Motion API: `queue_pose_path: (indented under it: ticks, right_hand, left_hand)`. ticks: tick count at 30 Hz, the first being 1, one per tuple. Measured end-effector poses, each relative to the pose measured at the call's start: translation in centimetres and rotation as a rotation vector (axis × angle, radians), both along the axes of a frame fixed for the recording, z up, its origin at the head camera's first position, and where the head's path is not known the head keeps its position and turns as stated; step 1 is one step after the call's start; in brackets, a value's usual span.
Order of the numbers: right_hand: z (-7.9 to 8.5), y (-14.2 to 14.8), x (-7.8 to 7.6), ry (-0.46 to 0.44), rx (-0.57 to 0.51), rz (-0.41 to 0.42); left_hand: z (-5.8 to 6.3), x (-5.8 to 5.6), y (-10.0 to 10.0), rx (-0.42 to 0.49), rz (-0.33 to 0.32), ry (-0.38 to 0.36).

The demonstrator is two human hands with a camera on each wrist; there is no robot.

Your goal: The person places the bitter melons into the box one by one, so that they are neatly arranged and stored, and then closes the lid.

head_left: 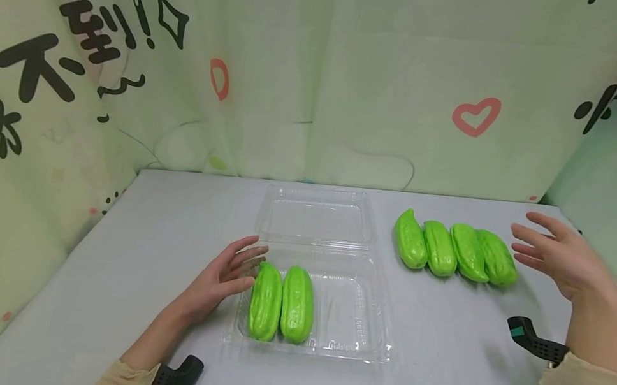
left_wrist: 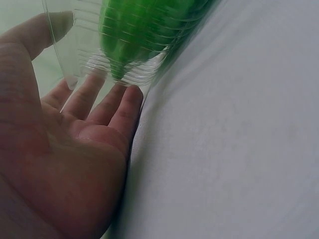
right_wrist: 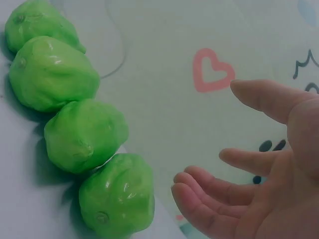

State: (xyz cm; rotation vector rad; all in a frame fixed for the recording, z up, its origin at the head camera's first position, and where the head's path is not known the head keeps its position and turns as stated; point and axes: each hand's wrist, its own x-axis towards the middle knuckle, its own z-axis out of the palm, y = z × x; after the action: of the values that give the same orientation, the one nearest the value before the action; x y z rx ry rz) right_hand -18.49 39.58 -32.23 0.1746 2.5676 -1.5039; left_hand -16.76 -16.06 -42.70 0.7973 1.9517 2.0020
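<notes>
Two bright green, glossy pepper-like vegetables (head_left: 297, 305) lie side by side in the left part of a clear plastic clamshell box (head_left: 352, 307), whose lid (head_left: 314, 214) is folded back flat. My left hand (head_left: 219, 281) is at the box's left wall, fingers loosely extended; in the left wrist view the fingertips (left_wrist: 130, 94) meet or nearly meet the ribbed side. Several more green vegetables (head_left: 465, 253) form a row right of the box. Just right of that row my right hand (head_left: 563, 256) hovers with spread fingers, holding nothing; the right wrist view shows a gap to the nearest vegetable (right_wrist: 117, 196).
A white-covered table (head_left: 166, 220) carries everything. Pale green curtains (head_left: 355, 95) with black characters and pink hearts stand behind it and at both sides. Each wrist wears a black strap mount (head_left: 535, 341).
</notes>
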Motion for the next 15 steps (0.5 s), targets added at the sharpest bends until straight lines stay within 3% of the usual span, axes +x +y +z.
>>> queue_pose_path:
  ticks: [15]
  right_hand:
    - [-2.5,1.0,-0.4,-0.116,0.068,-0.035]
  left_hand:
    - [-0.3,-0.2,0.0,0.011,-0.007,0.006]
